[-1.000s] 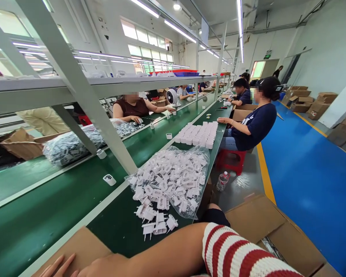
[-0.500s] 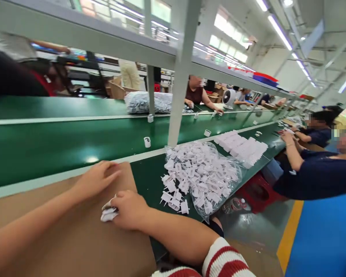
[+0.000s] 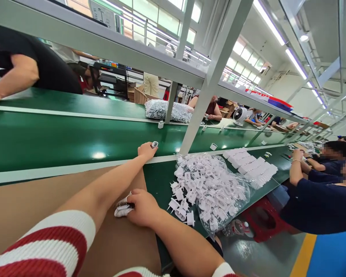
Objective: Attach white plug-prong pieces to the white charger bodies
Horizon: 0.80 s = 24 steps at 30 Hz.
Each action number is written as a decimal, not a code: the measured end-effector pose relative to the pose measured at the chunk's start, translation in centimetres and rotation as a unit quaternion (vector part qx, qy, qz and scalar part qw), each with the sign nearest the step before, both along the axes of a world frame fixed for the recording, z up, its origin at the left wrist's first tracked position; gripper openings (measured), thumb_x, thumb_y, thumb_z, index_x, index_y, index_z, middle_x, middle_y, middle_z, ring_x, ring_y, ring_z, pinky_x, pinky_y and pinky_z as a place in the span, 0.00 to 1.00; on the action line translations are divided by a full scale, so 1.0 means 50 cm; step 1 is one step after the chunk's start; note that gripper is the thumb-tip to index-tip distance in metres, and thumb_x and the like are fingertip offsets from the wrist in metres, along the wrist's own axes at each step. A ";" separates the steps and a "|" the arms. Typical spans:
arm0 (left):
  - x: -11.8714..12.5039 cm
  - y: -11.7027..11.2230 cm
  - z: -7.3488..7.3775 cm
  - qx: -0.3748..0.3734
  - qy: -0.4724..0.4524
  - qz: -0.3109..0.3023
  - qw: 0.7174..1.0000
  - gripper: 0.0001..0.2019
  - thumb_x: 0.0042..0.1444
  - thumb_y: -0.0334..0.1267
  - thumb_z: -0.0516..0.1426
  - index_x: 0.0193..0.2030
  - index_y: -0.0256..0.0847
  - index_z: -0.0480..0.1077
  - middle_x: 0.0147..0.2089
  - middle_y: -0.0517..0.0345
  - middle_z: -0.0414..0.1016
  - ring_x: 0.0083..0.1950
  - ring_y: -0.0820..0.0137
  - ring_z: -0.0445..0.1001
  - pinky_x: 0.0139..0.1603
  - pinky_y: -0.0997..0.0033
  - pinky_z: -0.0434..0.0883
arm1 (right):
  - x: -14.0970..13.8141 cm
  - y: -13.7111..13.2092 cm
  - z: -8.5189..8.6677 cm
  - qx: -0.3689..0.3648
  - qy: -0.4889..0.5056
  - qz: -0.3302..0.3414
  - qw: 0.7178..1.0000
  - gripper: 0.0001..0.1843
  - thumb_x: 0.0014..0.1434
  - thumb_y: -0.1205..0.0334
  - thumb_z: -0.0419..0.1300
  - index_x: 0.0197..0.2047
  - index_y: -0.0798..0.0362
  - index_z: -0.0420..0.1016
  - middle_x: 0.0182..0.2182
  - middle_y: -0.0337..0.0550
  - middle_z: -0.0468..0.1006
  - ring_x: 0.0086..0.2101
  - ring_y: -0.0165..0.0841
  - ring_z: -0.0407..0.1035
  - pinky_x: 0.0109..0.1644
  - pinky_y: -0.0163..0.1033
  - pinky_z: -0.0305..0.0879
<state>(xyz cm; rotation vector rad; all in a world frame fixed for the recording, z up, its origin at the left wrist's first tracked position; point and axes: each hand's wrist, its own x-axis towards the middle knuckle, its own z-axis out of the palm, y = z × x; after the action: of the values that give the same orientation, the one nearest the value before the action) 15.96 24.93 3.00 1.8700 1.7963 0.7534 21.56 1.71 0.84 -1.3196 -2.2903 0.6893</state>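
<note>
My left hand [image 3: 146, 151] reaches over the edge of the green conveyor belt, its fingers closed on a small white plastic housing [image 3: 154, 144] with a dark end face. Closer to me, my right hand [image 3: 144, 207] grips a crumpled white cloth [image 3: 123, 208]. It rests over a brown cardboard sheet [image 3: 127, 246] on the bench. To its right, white plastic parts with thin prongs [image 3: 178, 209] spill from a clear plastic bag [image 3: 216, 188] full of similar parts.
A shelf post [image 3: 200, 111] rises just beyond the bag. Rows of white parts [image 3: 252, 165] lie farther along the bench. Other housings [image 3: 213, 146] sit on the belt [image 3: 60, 142]. Co-workers sit to the right [image 3: 320, 192] and across the belt.
My left hand has moved from above the cardboard out to the belt and taken hold of a white housing there. My right hand still holds the cloth. The view has shifted.
</note>
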 end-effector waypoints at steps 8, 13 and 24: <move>-0.227 -0.221 0.000 0.049 -0.068 -0.106 0.991 0.28 0.63 0.60 0.56 0.60 0.43 0.78 0.61 0.51 0.79 0.59 0.55 0.76 0.61 0.62 0.74 | 0.012 0.036 0.041 -0.169 0.502 -0.233 0.815 0.22 0.50 0.57 0.73 0.49 0.51 0.86 0.41 0.42 0.85 0.38 0.31 0.76 0.43 0.35 0.72; -0.313 -0.442 -0.005 0.064 -0.066 -0.158 0.983 0.28 0.68 0.66 0.52 0.58 0.49 0.78 0.58 0.51 0.78 0.59 0.54 0.76 0.66 0.55 0.70 | 0.002 0.032 0.058 -0.271 0.580 -0.218 0.737 0.22 0.45 0.55 0.77 0.44 0.53 0.87 0.43 0.45 0.87 0.39 0.31 0.77 0.45 0.35 0.72; -0.306 -0.498 -0.062 0.041 -0.151 -0.195 0.968 0.27 0.64 0.66 0.59 0.51 0.44 0.79 0.53 0.50 0.80 0.56 0.55 0.76 0.63 0.54 0.70 | 0.014 -0.008 0.060 0.101 0.182 -0.023 0.978 0.16 0.65 0.63 0.62 0.54 0.49 0.85 0.44 0.46 0.82 0.46 0.36 0.76 0.53 0.42 0.74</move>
<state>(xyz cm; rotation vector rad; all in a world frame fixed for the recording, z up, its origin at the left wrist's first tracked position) 0.64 0.02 -0.11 1.9539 1.1805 0.9110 22.27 1.33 3.82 -1.0519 -1.9709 0.6063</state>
